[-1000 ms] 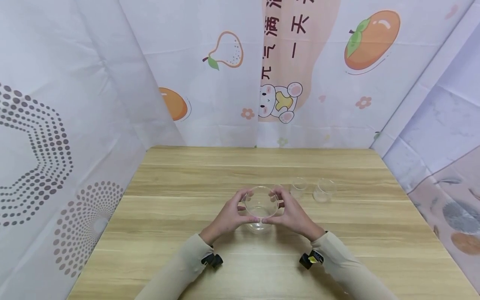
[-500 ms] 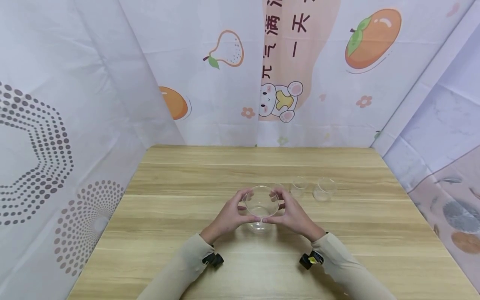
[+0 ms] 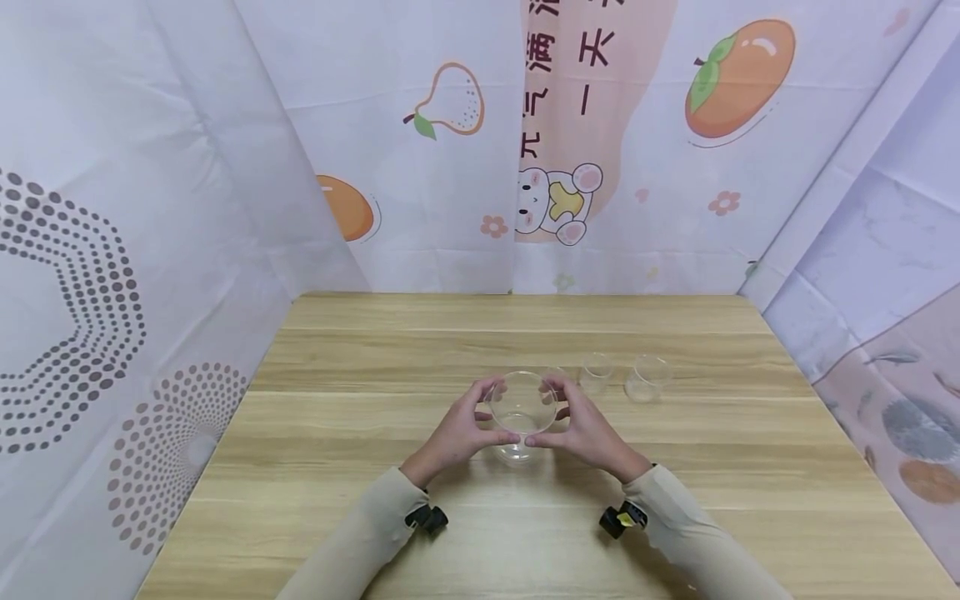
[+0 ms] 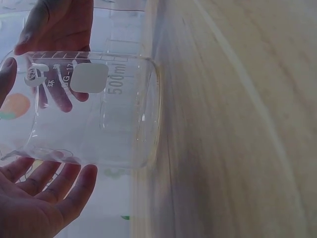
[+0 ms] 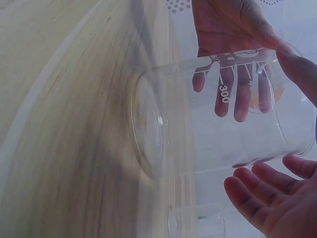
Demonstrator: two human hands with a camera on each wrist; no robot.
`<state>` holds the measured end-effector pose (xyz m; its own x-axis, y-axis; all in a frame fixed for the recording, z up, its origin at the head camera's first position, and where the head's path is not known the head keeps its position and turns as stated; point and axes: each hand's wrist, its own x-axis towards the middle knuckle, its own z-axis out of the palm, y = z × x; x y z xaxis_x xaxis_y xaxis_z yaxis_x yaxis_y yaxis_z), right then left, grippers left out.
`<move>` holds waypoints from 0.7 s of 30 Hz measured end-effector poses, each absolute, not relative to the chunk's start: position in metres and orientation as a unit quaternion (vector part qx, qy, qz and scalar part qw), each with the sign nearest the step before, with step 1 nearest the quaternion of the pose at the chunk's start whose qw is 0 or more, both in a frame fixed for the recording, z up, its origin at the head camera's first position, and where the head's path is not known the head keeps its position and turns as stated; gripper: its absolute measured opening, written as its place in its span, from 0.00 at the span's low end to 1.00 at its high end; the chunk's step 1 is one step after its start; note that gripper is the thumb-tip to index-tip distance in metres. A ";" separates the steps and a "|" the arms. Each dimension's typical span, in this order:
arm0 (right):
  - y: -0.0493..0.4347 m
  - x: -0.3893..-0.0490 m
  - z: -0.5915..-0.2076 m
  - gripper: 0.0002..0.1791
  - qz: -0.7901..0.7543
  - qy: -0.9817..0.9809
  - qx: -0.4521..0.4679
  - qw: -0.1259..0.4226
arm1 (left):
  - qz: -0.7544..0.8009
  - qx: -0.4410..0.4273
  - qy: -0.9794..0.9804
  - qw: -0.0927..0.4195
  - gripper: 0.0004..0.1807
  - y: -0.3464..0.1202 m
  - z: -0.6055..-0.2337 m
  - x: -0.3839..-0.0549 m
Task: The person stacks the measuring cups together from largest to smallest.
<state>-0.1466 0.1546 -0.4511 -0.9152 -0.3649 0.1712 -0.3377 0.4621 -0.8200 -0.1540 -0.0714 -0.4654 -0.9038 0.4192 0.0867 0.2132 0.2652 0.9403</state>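
Observation:
A clear glass beaker (image 3: 522, 408) stands upright at the middle of the table, between my two hands. White print on its wall (image 4: 114, 79) reads 500ml, and scale marks show in the right wrist view. My left hand (image 3: 461, 427) holds the left side near the rim, fingers bent round the glass and thumb across the front. On the opposite side my right hand (image 3: 588, 429) holds it the same way. The thumb tips nearly meet at the front. The beaker's base (image 5: 146, 129) is right at the wooden tabletop in both wrist views.
Two small clear beakers (image 3: 597, 372) (image 3: 647, 379) stand behind and right of the hands. A third small glass rim (image 3: 555, 372) shows partly behind my right fingers. The wooden table (image 3: 390, 333) ends at a printed curtain (image 3: 435, 192), with more curtains at both sides.

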 end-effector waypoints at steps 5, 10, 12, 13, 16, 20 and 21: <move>0.156 -0.146 -0.449 0.53 -0.474 0.855 -0.210 0.018 | 0.579 0.207 0.783 0.092 0.48 -0.072 -0.468 -0.156; 0.158 -0.146 -0.450 0.52 -0.480 0.850 -0.215 0.019 | 0.571 0.210 0.788 0.098 0.49 -0.071 -0.462 -0.154; 0.160 -0.146 -0.449 0.50 -0.483 0.848 -0.217 0.016 | 0.566 0.211 0.790 0.104 0.49 -0.070 -0.456 -0.152; 0.160 -0.146 -0.449 0.49 -0.484 0.847 -0.218 0.014 | 0.564 0.212 0.791 0.107 0.49 -0.070 -0.452 -0.151; 0.162 -0.147 -0.448 0.45 -0.487 0.845 -0.220 0.006 | 0.560 0.212 0.793 0.109 0.48 -0.071 -0.446 -0.149; 0.164 -0.148 -0.447 0.42 -0.485 0.846 -0.221 -0.001 | 0.564 0.208 0.793 0.100 0.47 -0.070 -0.452 -0.150; 0.164 -0.148 -0.446 0.42 -0.484 0.847 -0.221 -0.002 | 0.566 0.207 0.792 0.098 0.47 -0.070 -0.455 -0.151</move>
